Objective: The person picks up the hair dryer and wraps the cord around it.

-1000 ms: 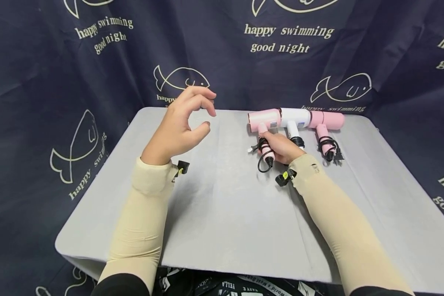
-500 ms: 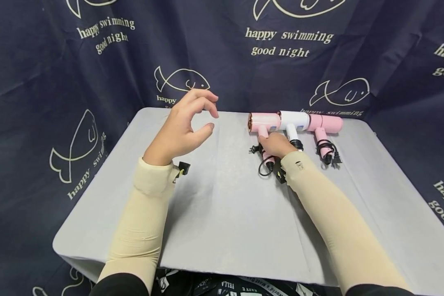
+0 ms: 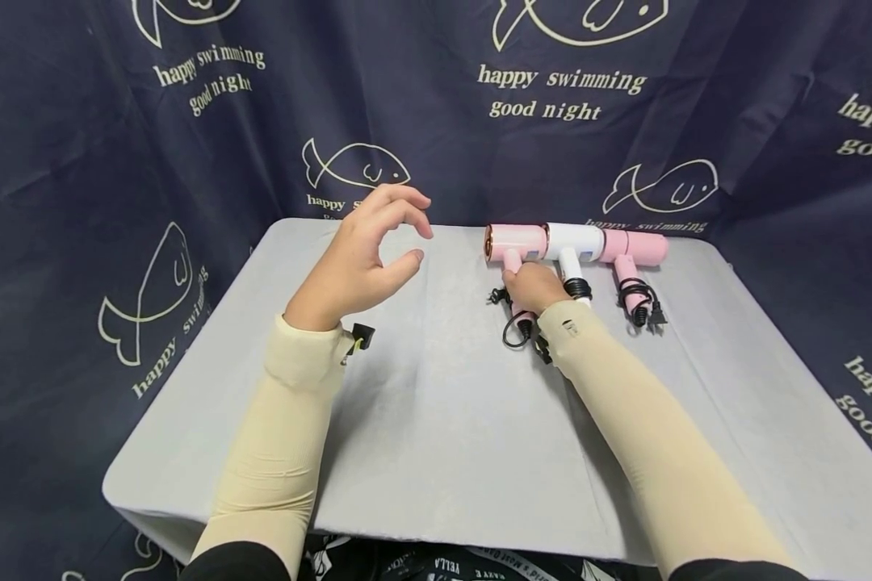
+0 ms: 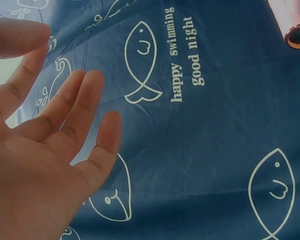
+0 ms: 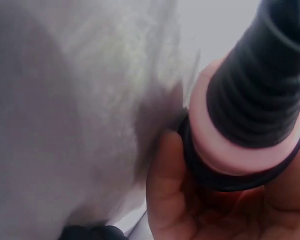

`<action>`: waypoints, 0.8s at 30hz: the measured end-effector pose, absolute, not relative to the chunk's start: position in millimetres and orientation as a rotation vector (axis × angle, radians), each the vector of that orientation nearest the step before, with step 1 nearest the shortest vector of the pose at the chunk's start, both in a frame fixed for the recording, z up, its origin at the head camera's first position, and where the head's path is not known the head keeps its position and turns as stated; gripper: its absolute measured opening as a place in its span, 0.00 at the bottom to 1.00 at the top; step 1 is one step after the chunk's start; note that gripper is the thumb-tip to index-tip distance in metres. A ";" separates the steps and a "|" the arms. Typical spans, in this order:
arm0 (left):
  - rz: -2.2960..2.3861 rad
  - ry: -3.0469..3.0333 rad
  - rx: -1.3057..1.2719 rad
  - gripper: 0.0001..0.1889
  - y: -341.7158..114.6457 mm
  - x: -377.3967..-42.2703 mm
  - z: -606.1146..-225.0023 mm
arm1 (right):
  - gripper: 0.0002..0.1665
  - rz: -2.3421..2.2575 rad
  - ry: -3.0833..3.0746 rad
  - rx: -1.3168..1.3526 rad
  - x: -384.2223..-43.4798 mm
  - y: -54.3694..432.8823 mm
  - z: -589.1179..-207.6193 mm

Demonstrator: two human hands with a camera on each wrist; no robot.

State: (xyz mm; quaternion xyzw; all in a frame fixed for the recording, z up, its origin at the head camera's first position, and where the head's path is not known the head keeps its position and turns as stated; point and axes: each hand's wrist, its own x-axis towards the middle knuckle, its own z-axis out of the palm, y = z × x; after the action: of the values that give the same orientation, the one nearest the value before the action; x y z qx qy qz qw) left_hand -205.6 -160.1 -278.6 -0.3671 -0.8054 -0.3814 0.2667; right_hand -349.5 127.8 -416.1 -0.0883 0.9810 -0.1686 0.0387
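My right hand (image 3: 536, 288) grips the handle of the leftmost hair dryer (image 3: 517, 242), pale pink with a copper-coloured ring at its end. The back of that hand hides part of the handle. In the right wrist view, curled fingers (image 5: 167, 185) wrap the handle's pink base, from which a ribbed black cord sleeve (image 5: 255, 90) sticks out. A white hair dryer (image 3: 576, 242) lies right beside it, then a darker pink hair dryer (image 3: 643, 248). Well to the left, my left hand (image 3: 359, 262) is raised above the table, fingers bent loosely around nothing.
The three dryers line up along the back of a table with a pale grey cover (image 3: 450, 420). Black cords (image 3: 635, 294) are wound round their handles. Behind the table hangs a navy curtain (image 3: 436, 105) with fish drawings.
My right hand has turned further over the pale pink dryer's handle, its wrist shifting left. That dryer has rolled slightly, showing more of its copper ring. The left hand stays nearly still.
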 end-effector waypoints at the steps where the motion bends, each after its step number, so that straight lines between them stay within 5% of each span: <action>1: -1.027 -2.176 -0.993 0.10 -160.1 -205.6 -279.2 | 0.30 -0.511 3.003 -0.269 -349.6 127.8 -416.8; 24: -0.982 -2.229 -1.029 0.13 -153.6 -207.2 -279.8 | 0.32 -0.542 3.054 -0.221 -355.1 133.1 -415.0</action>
State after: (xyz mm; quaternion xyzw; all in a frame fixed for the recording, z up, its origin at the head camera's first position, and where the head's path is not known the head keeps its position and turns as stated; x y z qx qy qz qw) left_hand -207.2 -153.6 -279.8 -0.3772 -0.8170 -0.3601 0.2462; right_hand -355.1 133.1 -415.0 -0.0710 0.9820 -0.1742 0.0160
